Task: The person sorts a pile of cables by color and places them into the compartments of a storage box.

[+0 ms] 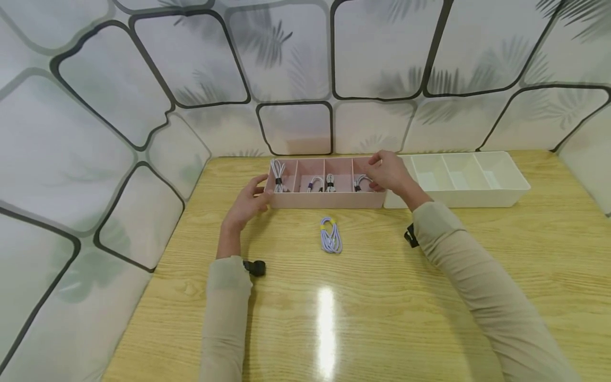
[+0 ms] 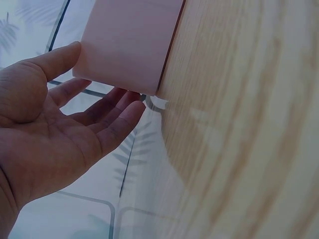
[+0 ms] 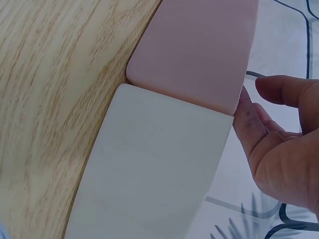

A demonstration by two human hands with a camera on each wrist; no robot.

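A pink divided organizer box (image 1: 329, 200) stands along the back of the table. In its leftmost compartment is a white bundled cable (image 1: 277, 172) with a black tie; the other compartments hold bundled cables too. My left hand (image 1: 245, 204) is at the box's left end, thumb at the front corner and fingers loosely extended along the end. At the rightmost compartment is my right hand (image 1: 391, 172), its lower fingers dipping past the rim beside a cable (image 1: 361, 181) with a dark tie. In the right wrist view the box wall hides some fingertips, and thumb and forefinger stand apart.
A white divided organizer (image 1: 458, 199) stands against the pink box's right end. On the table (image 1: 286, 297) in front lies a lavender cable (image 1: 331, 239) coiled with a yellow tie. A patterned fabric wall (image 1: 296, 127) rises behind and at the left.
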